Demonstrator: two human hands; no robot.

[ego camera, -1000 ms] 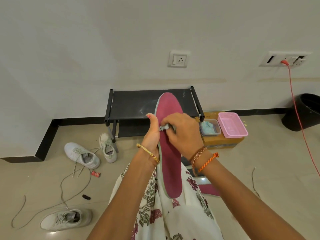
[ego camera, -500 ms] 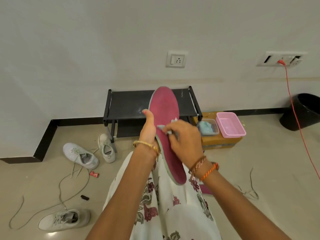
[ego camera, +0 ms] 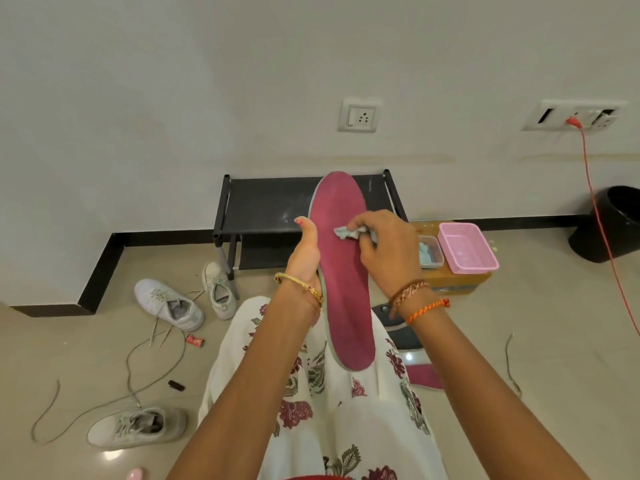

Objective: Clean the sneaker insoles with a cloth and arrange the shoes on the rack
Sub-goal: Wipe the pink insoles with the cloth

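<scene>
Two hands – left grip [ego camera: 306,252] clasps insole [ego camera: 343,271], right grip [ego camera: 388,251] pinches cloth [ego camera: 346,232] against it

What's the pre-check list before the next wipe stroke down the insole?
1. Left hand grips the insole edge: ok.
2. Right hand pinches the cloth: ok.
3. Cloth touches the pink face: ok.
4. Lower stretch of insole unobstructed: ok.
5. Face clean near the toe: cannot tell.
6. Rack top free for shoes: ok.
</scene>
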